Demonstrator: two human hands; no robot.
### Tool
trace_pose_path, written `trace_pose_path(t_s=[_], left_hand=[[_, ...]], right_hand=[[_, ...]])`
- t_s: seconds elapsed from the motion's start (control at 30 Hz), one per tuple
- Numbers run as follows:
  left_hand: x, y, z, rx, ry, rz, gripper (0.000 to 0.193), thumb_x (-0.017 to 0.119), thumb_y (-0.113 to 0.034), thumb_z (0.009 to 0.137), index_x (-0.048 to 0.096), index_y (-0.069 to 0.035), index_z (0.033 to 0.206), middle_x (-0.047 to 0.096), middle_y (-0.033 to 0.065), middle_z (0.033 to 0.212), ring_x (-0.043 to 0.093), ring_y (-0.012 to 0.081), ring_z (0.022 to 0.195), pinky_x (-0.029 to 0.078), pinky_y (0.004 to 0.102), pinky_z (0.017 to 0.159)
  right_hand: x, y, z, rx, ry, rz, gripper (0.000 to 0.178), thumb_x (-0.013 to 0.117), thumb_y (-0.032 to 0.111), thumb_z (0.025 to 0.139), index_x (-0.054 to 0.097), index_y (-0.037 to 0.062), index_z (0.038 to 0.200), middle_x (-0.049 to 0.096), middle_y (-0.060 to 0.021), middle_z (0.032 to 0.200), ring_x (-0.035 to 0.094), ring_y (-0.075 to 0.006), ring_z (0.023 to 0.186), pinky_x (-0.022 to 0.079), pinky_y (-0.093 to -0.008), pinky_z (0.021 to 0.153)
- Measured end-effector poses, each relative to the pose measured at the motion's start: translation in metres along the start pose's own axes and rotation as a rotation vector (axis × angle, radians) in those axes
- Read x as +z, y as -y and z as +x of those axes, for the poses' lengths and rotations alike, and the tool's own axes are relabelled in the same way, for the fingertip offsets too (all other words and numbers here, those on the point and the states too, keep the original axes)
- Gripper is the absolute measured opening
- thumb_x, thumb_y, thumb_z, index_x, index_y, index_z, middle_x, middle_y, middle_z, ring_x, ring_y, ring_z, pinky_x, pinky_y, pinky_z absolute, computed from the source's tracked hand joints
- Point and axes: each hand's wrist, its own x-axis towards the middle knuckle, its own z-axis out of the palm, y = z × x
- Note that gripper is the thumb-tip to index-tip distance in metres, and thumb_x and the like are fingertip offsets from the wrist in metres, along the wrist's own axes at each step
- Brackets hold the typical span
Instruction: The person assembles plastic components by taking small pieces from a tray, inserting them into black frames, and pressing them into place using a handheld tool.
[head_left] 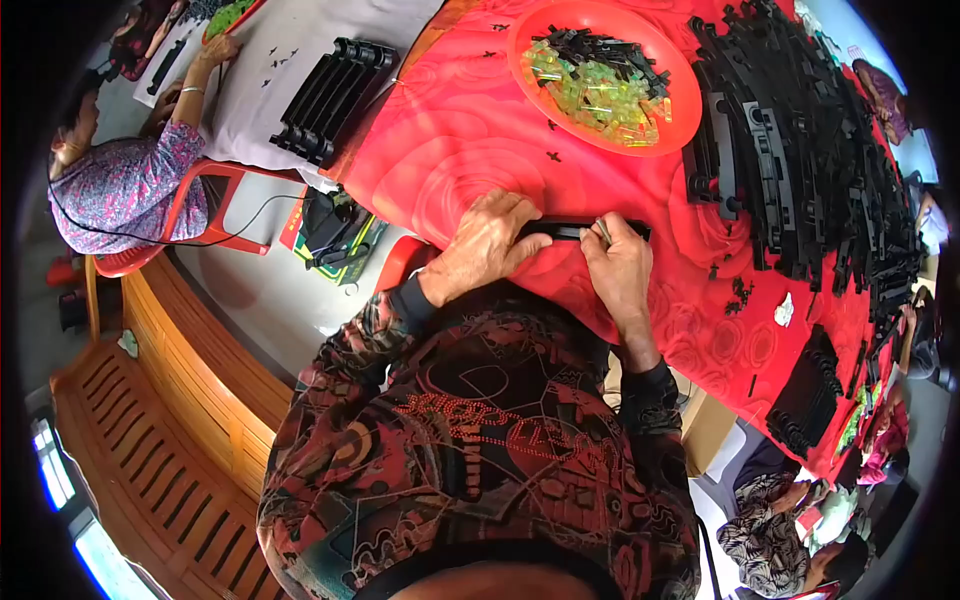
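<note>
A long black plastic strip (565,231) lies on the red tablecloth (460,140) close to me. My left hand (487,243) presses down on its left part, fingers curled over it. At the strip's right part, my right hand (620,265) pinches a small pale piece (604,230) between thumb and fingers. Both forearms wear dark patterned sleeves.
An orange round tray (672,85) of small yellow-green and black pieces stands beyond the hands. A big heap of black plastic strips (820,150) fills the right side. A stack of black strips (330,95) sits on a white table at left, where another person (120,180) sits. More people work at lower right.
</note>
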Motion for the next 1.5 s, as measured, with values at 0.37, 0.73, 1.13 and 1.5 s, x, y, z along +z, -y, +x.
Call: trace_pose_path(t_s=[0.37, 0.73, 1.13, 1.5], left_hand=[[0.011, -0.002, 0.033, -0.118, 0.274, 0.085, 0.03, 0.066, -0.024, 0.077, 0.051, -0.002, 0.09, 0.055, 0.0173, 0.08, 0.057, 0.038, 0.077, 0.045, 0.0468, 0.062], [0.018, -0.002, 0.015, -0.051, 0.276, 0.158, 0.034, 0.063, -0.023, 0.079, 0.047, 0.004, 0.093, 0.058, 0.0232, 0.075, 0.06, 0.0372, 0.065, 0.045, 0.0457, 0.052], [0.005, -0.012, 0.013, -0.156, 0.229, 0.036, 0.032, 0.062, -0.025, 0.081, 0.047, 0.001, 0.09, 0.054, 0.0203, 0.058, 0.057, 0.0406, 0.059, 0.041, 0.0495, 0.051], [0.005, -0.017, 0.011, -0.189, 0.183, -0.021, 0.03, 0.064, -0.025, 0.079, 0.05, 0.0, 0.084, 0.055, 0.0204, 0.059, 0.057, 0.04, 0.06, 0.042, 0.0486, 0.052]], right_hand=[[0.003, -0.006, -0.004, -0.038, -0.07, 0.004, 0.017, 0.062, 0.011, 0.076, 0.049, 0.0001, 0.076, 0.057, -0.0179, 0.07, 0.057, -0.0361, 0.066, 0.043, -0.0439, 0.058], [0.009, 0.0, -0.018, -0.095, -0.158, 0.121, 0.019, 0.064, 0.006, 0.077, 0.047, -0.0013, 0.073, 0.051, -0.012, 0.064, 0.049, -0.0242, 0.059, 0.041, -0.0358, 0.055], [0.006, 0.009, -0.017, -0.079, -0.163, 0.191, 0.013, 0.063, 0.003, 0.077, 0.052, -0.0021, 0.074, 0.055, -0.0134, 0.067, 0.054, -0.0242, 0.057, 0.043, -0.0347, 0.055], [0.01, 0.007, -0.02, -0.131, -0.252, 0.126, 0.017, 0.064, 0.003, 0.077, 0.049, -0.0013, 0.072, 0.044, -0.0066, 0.058, 0.041, -0.0154, 0.053, 0.037, -0.0308, 0.05]])
